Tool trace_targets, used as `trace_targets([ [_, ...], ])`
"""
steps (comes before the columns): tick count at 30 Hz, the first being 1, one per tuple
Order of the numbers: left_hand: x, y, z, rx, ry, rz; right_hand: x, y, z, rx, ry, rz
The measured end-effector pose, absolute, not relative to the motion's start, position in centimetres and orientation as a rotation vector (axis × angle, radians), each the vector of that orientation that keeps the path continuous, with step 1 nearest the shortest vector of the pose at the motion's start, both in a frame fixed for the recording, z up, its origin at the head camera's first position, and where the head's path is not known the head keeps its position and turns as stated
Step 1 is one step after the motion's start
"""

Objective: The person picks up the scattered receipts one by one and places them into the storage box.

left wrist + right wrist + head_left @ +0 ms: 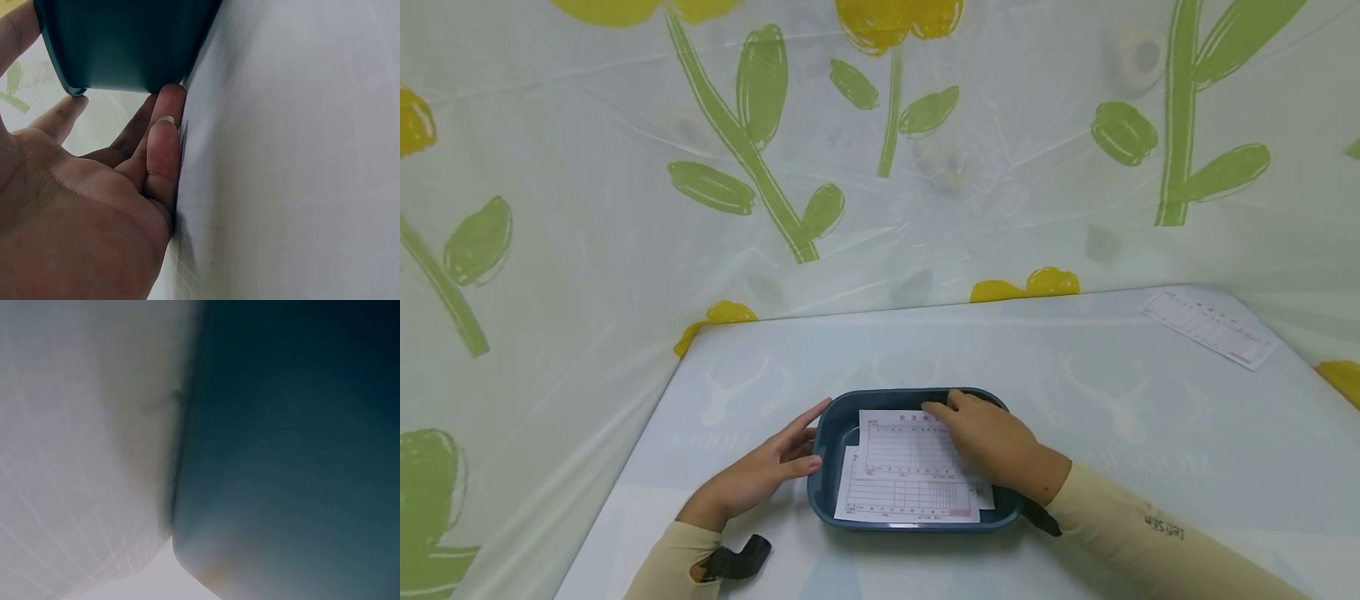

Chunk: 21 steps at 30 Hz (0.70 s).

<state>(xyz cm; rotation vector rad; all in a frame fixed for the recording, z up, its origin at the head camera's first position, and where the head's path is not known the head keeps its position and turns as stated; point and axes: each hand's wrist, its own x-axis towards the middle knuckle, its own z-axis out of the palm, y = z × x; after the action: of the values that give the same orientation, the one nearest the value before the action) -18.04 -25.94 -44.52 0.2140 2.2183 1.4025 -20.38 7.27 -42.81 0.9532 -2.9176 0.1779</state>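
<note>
A dark blue tray [827, 433] sits on the pale table and holds two printed paper forms [902, 467], one overlapping the other. My right hand [988, 442] lies flat on the upper form inside the tray, fingers stretched toward the far rim. My left hand [760, 475] rests open on the table with its fingers touching the tray's left wall. The left wrist view shows those fingers [159, 150] against the tray's outer wall [125, 44]. The right wrist view is a close blur of tray wall [287, 444] and table, with no hand visible.
Another printed form [1210, 327] lies at the table's far right corner. A plastic curtain with green and yellow flowers [760, 167] encloses the table at the back and left. The table surface [1075, 392] spreads to the right of the tray.
</note>
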Motion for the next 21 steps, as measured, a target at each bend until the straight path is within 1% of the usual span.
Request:
trace_targets([
  [10, -18.28, -25.74, -44.40, 0.221, 2.218, 1.395, -20.24, 7.39, -42.98, 0.994, -2.857, -0.018],
  [21, -18.10, -25.91, -44.54, 0.204, 2.207, 1.407, -20.00, 7.46, -43.31, 1.011, -2.721, -0.057],
])
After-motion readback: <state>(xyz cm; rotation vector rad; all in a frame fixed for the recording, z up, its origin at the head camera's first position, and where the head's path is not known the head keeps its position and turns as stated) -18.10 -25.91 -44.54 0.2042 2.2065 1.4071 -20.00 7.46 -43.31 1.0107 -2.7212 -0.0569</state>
